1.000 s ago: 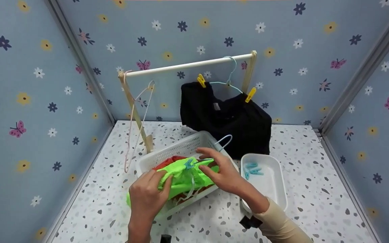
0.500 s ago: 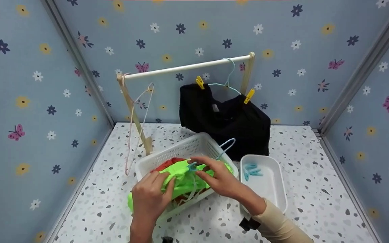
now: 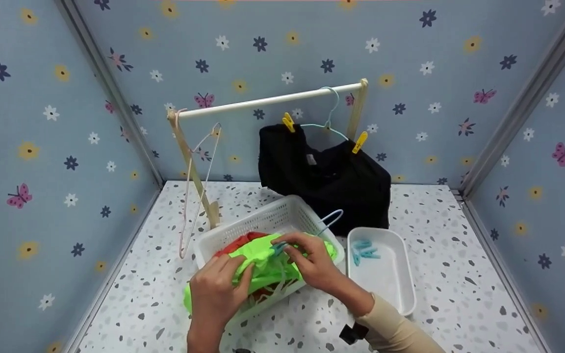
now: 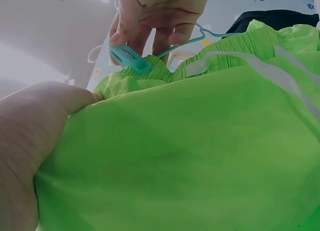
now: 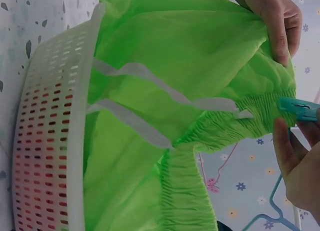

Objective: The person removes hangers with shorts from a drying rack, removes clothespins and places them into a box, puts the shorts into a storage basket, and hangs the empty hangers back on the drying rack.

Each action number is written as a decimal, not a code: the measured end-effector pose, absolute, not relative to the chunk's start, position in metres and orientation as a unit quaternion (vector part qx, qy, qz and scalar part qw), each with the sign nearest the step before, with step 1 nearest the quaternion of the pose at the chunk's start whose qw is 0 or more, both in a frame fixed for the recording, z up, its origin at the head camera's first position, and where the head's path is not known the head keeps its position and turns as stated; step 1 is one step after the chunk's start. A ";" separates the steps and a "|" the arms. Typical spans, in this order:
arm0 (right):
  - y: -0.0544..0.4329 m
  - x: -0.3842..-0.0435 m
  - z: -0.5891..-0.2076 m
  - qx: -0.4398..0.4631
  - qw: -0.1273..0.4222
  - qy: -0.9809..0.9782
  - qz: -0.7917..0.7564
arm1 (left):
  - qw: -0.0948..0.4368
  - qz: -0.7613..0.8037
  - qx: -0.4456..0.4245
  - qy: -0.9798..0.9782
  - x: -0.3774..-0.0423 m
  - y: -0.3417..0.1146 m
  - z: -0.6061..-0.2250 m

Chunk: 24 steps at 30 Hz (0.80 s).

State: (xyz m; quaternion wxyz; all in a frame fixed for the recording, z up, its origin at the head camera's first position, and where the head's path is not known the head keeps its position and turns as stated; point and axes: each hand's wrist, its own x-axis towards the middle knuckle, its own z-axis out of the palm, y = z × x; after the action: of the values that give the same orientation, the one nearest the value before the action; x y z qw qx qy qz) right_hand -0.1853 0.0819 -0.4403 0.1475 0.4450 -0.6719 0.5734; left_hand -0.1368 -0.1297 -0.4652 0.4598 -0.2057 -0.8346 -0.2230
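Observation:
Bright green pants (image 3: 263, 252) with a gathered elastic waistband and white drawstrings lie bunched over the white basket (image 3: 275, 212). My left hand (image 3: 218, 289) grips the waistband's left part between thumb and fingers. At the waistband's edge sits a teal clothespin (image 5: 300, 109), its jaws on the green cloth. My right hand (image 3: 312, 260) pinches this clothespin between thumb and fingers; the left wrist view shows the thumb against the clothespin (image 4: 129, 59). Beside the right hand, a light blue hanger (image 3: 332, 219) sticks its hook up; the pants hide much of its lower part.
Behind, a rack with a white rod (image 3: 268, 101) bears a black garment (image 3: 321, 181) on a hanger, held by yellow clothespins (image 3: 359, 142). A pink hanger (image 3: 188, 196) hangs at its left end. Several teal clothespins (image 3: 365, 251) lie in a white tray (image 3: 385, 289). Red cloth (image 3: 243, 241) shows inside the basket.
My right hand has come in from beside the teal clothespin and now pinches it, having shifted slightly left and down. The left hand keeps its grip on the pants, nearly still.

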 end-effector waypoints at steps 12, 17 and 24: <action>0.083 -0.204 -0.477 0.330 0.025 -0.573 0.750 | 0.458 -0.222 -0.209 -0.835 -0.138 -0.133 -0.469; 0.090 -0.205 -0.475 0.286 0.007 -0.562 0.776 | 0.458 -0.227 -0.208 -0.834 -0.139 -0.135 -0.471; 0.103 -0.201 -0.477 0.326 0.018 -0.599 0.731 | 0.457 -0.231 -0.211 -0.833 -0.141 -0.135 -0.473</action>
State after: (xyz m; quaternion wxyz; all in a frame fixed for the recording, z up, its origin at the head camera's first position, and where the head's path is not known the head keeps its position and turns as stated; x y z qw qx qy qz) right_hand -0.2013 0.1032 -0.4774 0.0185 0.3263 -0.5992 0.7309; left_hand -0.1406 -0.1345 -0.4725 0.4571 -0.2111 -0.8326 -0.2310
